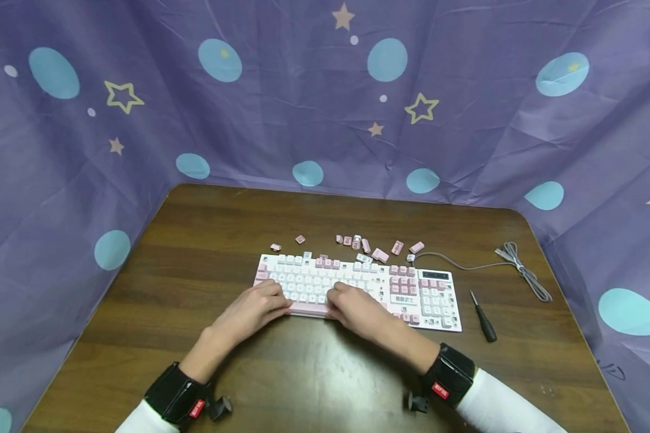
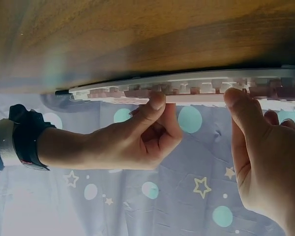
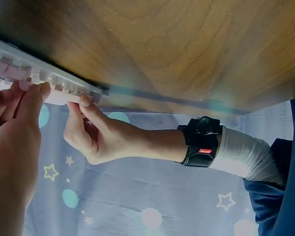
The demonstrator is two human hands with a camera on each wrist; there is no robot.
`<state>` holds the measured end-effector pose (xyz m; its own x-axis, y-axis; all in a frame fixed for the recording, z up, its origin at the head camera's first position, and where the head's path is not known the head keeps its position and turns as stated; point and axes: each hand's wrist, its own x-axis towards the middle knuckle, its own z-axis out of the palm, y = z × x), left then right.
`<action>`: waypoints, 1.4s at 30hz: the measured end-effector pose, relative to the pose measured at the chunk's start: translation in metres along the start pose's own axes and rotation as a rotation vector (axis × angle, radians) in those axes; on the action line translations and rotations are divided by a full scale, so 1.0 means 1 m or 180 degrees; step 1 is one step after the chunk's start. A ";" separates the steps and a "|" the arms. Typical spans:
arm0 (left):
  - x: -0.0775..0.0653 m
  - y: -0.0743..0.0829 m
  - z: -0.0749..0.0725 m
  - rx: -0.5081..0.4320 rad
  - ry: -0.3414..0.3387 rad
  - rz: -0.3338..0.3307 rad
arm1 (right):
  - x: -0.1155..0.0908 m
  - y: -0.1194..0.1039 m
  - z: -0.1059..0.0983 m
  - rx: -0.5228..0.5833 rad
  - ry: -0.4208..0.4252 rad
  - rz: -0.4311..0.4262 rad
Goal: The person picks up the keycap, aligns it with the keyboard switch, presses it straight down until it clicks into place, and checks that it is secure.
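Note:
A white and pink keyboard [image 1: 352,293] lies on the table with some key positions bare. Along its front row runs a long pink space bar keycap [image 1: 309,309]. My left hand [image 1: 259,305] pinches the left end of this keycap between thumb and fingers. At the other end my right hand [image 1: 357,310] grips it the same way, fingers curled. The left wrist view shows the pale keycap [image 2: 201,100] stretched between both thumbs, close over the key row. In the right wrist view the left hand [image 3: 96,132] is at its far end.
Behind the keyboard lie several loose pink keycaps [image 1: 380,255] and a few white ones [image 1: 364,258]. A black-handled screwdriver [image 1: 485,322] is right of the keyboard. Its grey cable [image 1: 526,273] is coiled at the back right of the wooden table [image 1: 195,240].

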<state>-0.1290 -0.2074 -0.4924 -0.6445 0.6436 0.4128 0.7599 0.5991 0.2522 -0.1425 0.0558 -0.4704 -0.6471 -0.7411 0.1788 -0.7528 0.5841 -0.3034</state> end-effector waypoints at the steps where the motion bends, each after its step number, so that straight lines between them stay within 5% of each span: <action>1: 0.000 0.000 0.000 -0.0015 -0.0004 -0.0024 | 0.000 0.000 0.000 0.0055 -0.0009 0.0018; 12: 0.001 -0.001 -0.001 -0.0111 -0.0040 -0.0233 | 0.004 -0.001 -0.007 0.0327 -0.0058 0.0245; 28: 0.002 0.000 0.002 -0.0083 -0.0114 -0.0325 | 0.003 -0.005 0.000 0.0096 -0.0016 0.0325; 42: 0.006 -0.002 0.004 -0.0217 -0.0288 -0.0176 | 0.002 -0.011 0.010 -0.0358 0.0068 0.0211</action>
<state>-0.1352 -0.2029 -0.4940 -0.6883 0.6526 0.3168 0.7250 0.6031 0.3327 -0.1339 0.0448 -0.4758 -0.6973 -0.6933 0.1820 -0.7164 0.6658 -0.2085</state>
